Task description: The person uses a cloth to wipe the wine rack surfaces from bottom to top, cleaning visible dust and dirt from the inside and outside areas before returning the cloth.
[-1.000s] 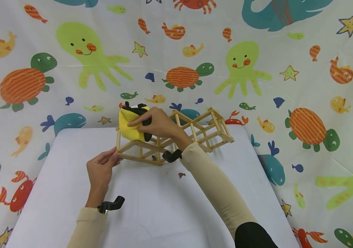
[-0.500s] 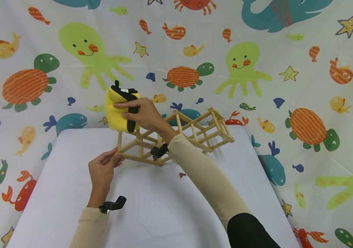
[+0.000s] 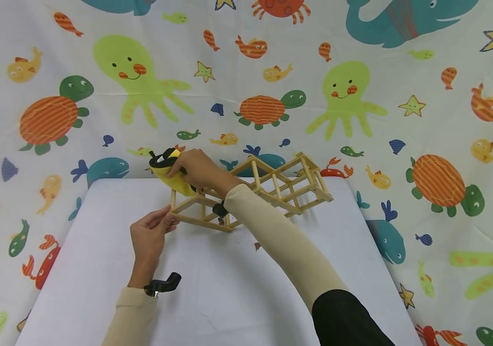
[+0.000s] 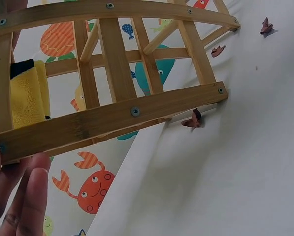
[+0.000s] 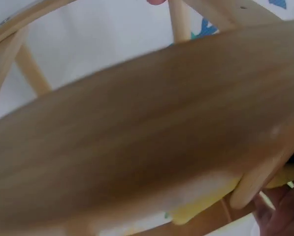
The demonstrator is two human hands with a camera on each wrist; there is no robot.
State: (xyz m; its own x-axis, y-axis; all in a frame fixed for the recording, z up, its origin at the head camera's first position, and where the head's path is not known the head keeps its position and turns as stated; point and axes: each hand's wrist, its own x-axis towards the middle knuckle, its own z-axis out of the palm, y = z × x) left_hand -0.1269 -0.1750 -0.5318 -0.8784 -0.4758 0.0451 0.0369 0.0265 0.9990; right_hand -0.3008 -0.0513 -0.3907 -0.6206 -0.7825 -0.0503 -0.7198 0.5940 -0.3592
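Observation:
A yellow cloth with black edging [image 3: 177, 185] is bunched in my right hand [image 3: 199, 168], at the left end of a light wooden rack [image 3: 203, 223]. In the left wrist view the yellow cloth [image 4: 28, 98] shows behind the rack's end slat. My left hand [image 3: 149, 235] pinches the rack's near left corner between thumb and fingers. Slats, round dowels and screw heads make up the rack [image 4: 78, 125]. A blurred wooden slat [image 5: 137, 128] fills most of the right wrist view, hiding much of the right hand's work.
The rack stands on a white-covered table [image 3: 229, 288], stretching to the back right. Small reddish-brown scraps [image 4: 191, 119] lie on the table beside it. Behind hangs a white curtain [image 3: 229, 86] printed with sea animals.
My right hand first raised the yellow cloth above the rack's left end, then brought it back down onto that end. My left hand keeps its pinch on the corner. The head view shifted slightly.

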